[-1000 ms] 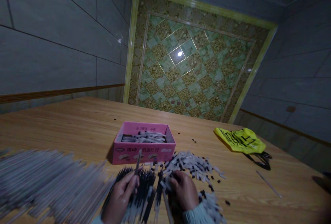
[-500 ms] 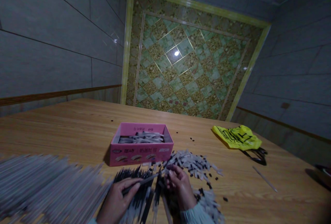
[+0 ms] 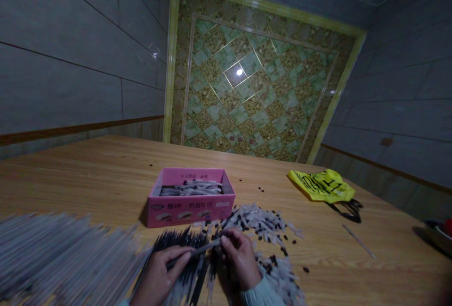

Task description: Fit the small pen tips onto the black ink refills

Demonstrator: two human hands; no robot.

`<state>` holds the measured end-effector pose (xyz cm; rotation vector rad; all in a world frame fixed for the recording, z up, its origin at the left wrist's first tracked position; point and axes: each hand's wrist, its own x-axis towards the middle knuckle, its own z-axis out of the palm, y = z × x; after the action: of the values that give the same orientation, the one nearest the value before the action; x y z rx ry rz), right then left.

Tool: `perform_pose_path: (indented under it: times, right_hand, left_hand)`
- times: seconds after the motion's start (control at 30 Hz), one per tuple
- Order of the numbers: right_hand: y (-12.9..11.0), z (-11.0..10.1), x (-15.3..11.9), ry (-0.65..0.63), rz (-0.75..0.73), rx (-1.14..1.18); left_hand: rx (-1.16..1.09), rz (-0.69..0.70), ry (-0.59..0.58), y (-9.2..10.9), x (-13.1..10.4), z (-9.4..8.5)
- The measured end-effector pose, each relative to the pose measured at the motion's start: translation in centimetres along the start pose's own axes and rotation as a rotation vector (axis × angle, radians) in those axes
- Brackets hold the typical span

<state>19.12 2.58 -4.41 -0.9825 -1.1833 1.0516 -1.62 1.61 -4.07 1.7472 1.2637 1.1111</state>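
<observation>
My left hand [image 3: 160, 270] pinches a thin dark stick like a pen barrel [image 3: 201, 249] between thumb and fingers. The fingertips of my right hand [image 3: 242, 256] close on the stick's other end. Beneath both hands lies a bundle of dark-tipped sticks [image 3: 176, 240]. Just beyond them is a pink box [image 3: 190, 209] holding several grey and dark pens. Small white and black pieces [image 3: 257, 221] are heaped beside the box, and more lie right of my right wrist.
Many clear thin tubes [image 3: 63, 254] cover the left of the wooden table [image 3: 106, 169]. Toward the right lie a yellow bag [image 3: 323, 186] with black handles and a single thin stick [image 3: 359, 241]. A dark bowl [image 3: 438, 235] is at the right edge.
My right fingertips have closed on the stick's right end, which was less covered before. The stick is still in my left hand. The view has shifted slightly.
</observation>
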Motion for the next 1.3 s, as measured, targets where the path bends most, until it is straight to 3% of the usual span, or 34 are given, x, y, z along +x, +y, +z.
perform_pose_path:
  times: [0.23,0.47,0.63,1.07,1.3]
  right_hand:
    - [-0.1,0.5,-0.3,-0.019,0.000,-0.087]
    - [-2.3,0.1,-0.8,-0.116,-0.286,-0.559]
    - [-2.8,0.3,-1.1,-0.171,-0.340,-0.711]
    - [-1.9,0.8,-0.9,-0.121,-0.254,-0.634]
    - [-0.8,0.7,-0.5,-0.112,-0.120,-0.392]
  left_hand:
    - [-0.086,-0.047,-0.008,-0.3,0.2,0.2]
    - [-0.062,-0.069,-0.037,0.3,0.3,-0.1]
    - [-0.005,-0.059,-0.028,0.3,0.1,-0.3]
    - [0.007,0.046,0.108,-0.1,-0.4,0.3]
    - [-0.029,0.167,0.137,0.9,-0.8,0.0]
